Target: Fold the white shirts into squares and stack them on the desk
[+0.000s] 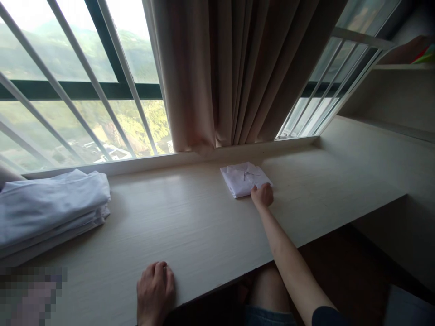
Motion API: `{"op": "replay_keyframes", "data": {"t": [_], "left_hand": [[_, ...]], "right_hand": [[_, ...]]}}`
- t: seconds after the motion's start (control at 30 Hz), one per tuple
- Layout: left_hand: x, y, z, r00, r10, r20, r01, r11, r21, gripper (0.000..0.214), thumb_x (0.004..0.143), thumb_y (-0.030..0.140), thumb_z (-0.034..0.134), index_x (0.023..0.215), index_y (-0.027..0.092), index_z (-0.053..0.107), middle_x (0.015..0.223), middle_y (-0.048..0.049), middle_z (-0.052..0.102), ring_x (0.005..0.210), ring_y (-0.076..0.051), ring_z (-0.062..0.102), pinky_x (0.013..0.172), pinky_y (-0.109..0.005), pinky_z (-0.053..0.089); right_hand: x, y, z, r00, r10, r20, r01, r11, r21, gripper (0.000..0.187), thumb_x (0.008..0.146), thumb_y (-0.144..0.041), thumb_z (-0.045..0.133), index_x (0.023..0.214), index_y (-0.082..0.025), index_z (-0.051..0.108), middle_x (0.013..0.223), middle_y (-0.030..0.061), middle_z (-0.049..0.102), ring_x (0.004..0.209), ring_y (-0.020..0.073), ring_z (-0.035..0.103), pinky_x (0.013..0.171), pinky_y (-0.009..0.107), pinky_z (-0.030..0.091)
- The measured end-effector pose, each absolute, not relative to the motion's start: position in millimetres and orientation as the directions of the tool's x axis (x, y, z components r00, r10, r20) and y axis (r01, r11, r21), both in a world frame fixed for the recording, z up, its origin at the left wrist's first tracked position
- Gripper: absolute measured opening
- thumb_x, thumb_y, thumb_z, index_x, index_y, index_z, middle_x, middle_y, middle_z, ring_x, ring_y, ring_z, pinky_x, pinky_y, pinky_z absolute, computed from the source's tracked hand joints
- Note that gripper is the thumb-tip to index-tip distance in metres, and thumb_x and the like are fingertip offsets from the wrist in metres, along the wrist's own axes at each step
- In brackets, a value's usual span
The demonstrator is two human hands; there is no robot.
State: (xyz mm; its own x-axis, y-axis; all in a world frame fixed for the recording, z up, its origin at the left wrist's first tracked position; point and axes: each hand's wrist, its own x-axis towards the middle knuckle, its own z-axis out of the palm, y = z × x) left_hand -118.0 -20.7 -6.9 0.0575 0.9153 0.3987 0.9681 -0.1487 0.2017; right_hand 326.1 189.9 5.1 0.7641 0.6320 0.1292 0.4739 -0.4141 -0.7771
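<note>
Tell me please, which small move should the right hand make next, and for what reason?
Probably the right hand should ease off the folded white garment and draw back. The garment lies flat on the desk, folded into a compact shape, with the hand at its near right corner, so it seems to need no more support there.

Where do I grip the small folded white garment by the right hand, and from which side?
Probably by its near edge, coming from the wearer's side: the folded white garment lies flat on the table, that edge faces the body, and the right hand is at its near right corner. Pinching all layers, thumb on top, should keep the fold together.
</note>
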Motion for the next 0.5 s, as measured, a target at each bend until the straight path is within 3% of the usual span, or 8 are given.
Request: {"op": "replay_keyframes", "data": {"t": [0.1, 0.17, 0.27, 0.33, 0.5], "left_hand": [[-115.0, -22.4, -4.7, 0.04, 0.922, 0.385, 0.967, -0.133, 0.218, 0.013, 0.095, 0.025, 0.047, 0.094, 0.02, 0.06, 0.094, -0.0072, 0.062, 0.088, -0.024, 0.059, 0.08, -0.038, 0.043], [-113.6, -23.7, -1.5, 0.022, 0.929, 0.369, 0.966, -0.115, 0.231, 0.013, 0.094, 0.023, 0.048, 0.093, 0.02, 0.06, 0.093, -0.0065, 0.061, 0.085, -0.023, 0.058, 0.08, -0.038, 0.043], [-112.1, -27.2, 4.3, -0.016, 0.936, 0.351, 0.962, -0.081, 0.261, 0.013, 0.094, 0.021, 0.048, 0.092, 0.02, 0.061, 0.092, -0.0062, 0.06, 0.084, -0.022, 0.058, 0.081, -0.037, 0.045], [-110.1, -32.0, 6.7, -0.043, 0.939, 0.34, 0.954, -0.063, 0.294, 0.014, 0.094, 0.021, 0.048, 0.092, 0.02, 0.062, 0.092, -0.0064, 0.061, 0.085, -0.022, 0.059, 0.082, -0.038, 0.045], [-114.6, -33.0, 10.6, -0.121, 0.948, 0.293, 0.878, -0.035, 0.477, 0.018, 0.094, 0.026, 0.049, 0.091, 0.022, 0.066, 0.09, -0.0064, 0.065, 0.085, -0.022, 0.064, 0.079, -0.036, 0.05]], "right_hand": [[299.0, 186.7, -2.0, 0.523, 0.779, 0.346, 0.823, -0.355, -0.443, 0.052, 0.095, -0.037, 0.045, 0.142, -0.014, 0.046, 0.15, 0.0239, 0.037, 0.142, 0.0389, 0.028, 0.112, 0.061, 0.024], [287.6, 189.0, -10.6, 0.454, 0.836, 0.309, 0.882, -0.374, -0.286, 0.054, 0.099, -0.041, 0.037, 0.148, -0.021, 0.042, 0.157, 0.0202, 0.028, 0.145, 0.0406, 0.022, 0.11, 0.068, 0.02], [290.4, 196.0, -21.6, 0.484, 0.865, 0.134, 0.861, -0.443, -0.249, 0.055, 0.101, -0.045, 0.026, 0.15, -0.026, 0.042, 0.159, 0.0173, 0.028, 0.145, 0.042, 0.022, 0.106, 0.072, 0.02], [299.4, 197.6, -26.2, 0.445, 0.889, 0.11, 0.874, -0.404, -0.27, 0.057, 0.101, -0.047, 0.024, 0.15, -0.024, 0.044, 0.158, 0.0172, 0.03, 0.144, 0.0429, 0.023, 0.106, 0.072, 0.022], [293.5, 155.0, -43.2, 0.274, 0.862, 0.426, 0.935, -0.134, -0.329, 0.056, 0.097, -0.038, 0.033, 0.141, -0.009, 0.051, 0.151, 0.0257, 0.039, 0.141, 0.0404, 0.03, 0.107, 0.063, 0.031]]}}
